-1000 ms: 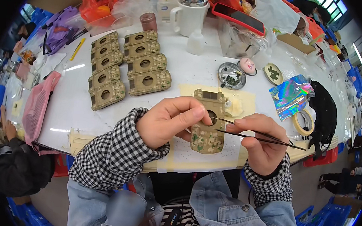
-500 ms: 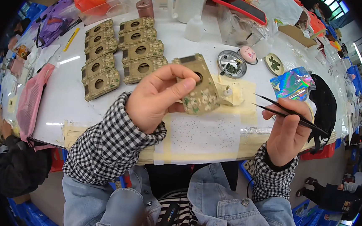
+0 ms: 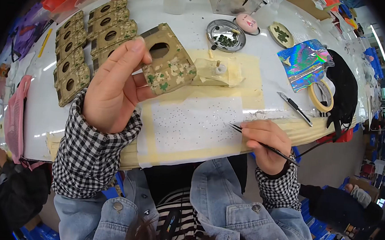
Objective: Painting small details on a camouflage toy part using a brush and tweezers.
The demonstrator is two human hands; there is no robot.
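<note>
My left hand grips a camouflage-patterned panel by its left side, thumb and fingers on opposite faces. The panel has a round hole and is raised above the table at a tilt. In my right hand a pair of black tweezers is pinched, its tips close together over the right part of a white sheet. Many tiny dark and shiny specks are scattered on that sheet. Whether the tips touch the sheet or hold a speck, I cannot tell.
Similar camouflage panels lie overlapped in two rows at left. Behind the sheet sits a tape-covered block. Farther back are a round dish of dark bits and a small oval dish. A craft knife and tape roll lie at right.
My right hand has come down and nearer, bringing the tweezers from the air to the sheet, with their tips closer together. The panel has turned in my left hand. The whole view has shifted.
</note>
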